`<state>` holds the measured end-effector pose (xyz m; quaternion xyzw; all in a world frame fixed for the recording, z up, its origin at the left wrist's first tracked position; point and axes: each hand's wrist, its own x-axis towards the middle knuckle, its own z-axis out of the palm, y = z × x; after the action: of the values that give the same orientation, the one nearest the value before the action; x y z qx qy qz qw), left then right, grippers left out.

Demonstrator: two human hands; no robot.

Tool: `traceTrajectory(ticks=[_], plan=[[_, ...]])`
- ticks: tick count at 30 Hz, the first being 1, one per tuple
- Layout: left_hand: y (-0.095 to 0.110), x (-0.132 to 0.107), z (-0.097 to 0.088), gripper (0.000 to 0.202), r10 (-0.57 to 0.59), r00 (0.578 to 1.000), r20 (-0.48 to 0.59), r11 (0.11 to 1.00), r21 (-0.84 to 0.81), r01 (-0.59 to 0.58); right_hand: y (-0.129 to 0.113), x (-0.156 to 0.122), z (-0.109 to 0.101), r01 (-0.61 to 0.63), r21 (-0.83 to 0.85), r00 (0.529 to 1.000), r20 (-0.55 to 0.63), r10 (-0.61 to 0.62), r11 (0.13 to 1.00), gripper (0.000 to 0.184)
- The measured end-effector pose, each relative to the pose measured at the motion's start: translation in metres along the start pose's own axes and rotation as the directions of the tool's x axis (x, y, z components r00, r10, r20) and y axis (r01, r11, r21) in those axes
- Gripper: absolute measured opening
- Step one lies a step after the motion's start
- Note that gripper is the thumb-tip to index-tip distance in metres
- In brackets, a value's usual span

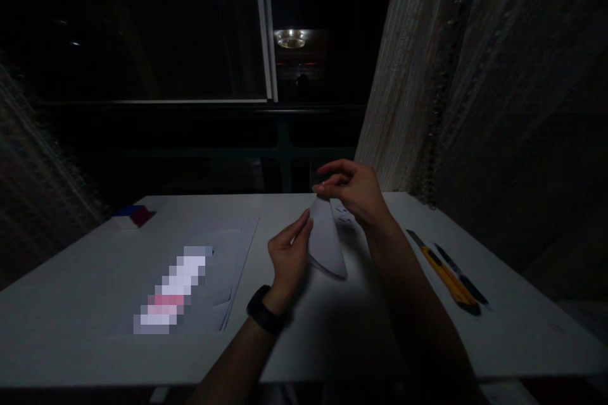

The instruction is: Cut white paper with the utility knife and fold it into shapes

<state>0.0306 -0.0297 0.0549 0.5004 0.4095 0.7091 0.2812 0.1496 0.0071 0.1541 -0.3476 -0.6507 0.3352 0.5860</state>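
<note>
A folded piece of white paper (327,240), narrow at the top and wider below, is held up over the white table (304,348). My left hand (289,250) grips its left edge between thumb and fingers; a dark band (266,310) circles that wrist. At the paper's upper tip, my right hand (354,190) pinches with thumb and forefinger, the other fingers curled above. Behind the paper, small dark-edged shapes (344,214) show on the table, too dim to name.
To the right lie a yellow utility knife (449,278), its blade showing, and a dark pen (460,275). Several paper sheets (232,266) lie left, beside a blurred-out bright patch (173,291). A blue, red and white cube (130,217) sits far left. Curtains (403,63) flank a dark window.
</note>
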Motion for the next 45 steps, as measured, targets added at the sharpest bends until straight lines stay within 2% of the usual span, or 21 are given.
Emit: traceTrajectory(ticks=[27, 34, 42, 45], plan=[[-0.0003, -0.0009, -0.0002, 0.027, 0.002, 1.000, -0.004, 1.000, 0.020, -0.002, -0.0008, -0.0007, 0.0000, -0.005, 0.027, 1.000, 0.009, 0.005, 1.000, 0.038], [-0.0002, -0.0010, -0.0003, 0.026, -0.001, 1.000, -0.002, 1.000, -0.002, 0.001, -0.0010, -0.0009, 0.0008, -0.020, 0.059, 0.999, -0.048, 0.023, 0.998, 0.029], [0.0022, -0.0024, 0.0006, 0.027, -0.029, 0.999, -0.018, 0.999, -0.021, 0.028, -0.0015, -0.0009, -0.0002, -0.004, 0.064, 1.000, 0.022, 0.002, 0.998, 0.038], [0.0027, -0.0032, 0.0002, 0.026, -0.040, 0.999, -0.019, 0.999, -0.022, 0.040, -0.0015, -0.0007, 0.0010, 0.015, 0.037, 1.000, -0.008, -0.015, 0.999, 0.035]])
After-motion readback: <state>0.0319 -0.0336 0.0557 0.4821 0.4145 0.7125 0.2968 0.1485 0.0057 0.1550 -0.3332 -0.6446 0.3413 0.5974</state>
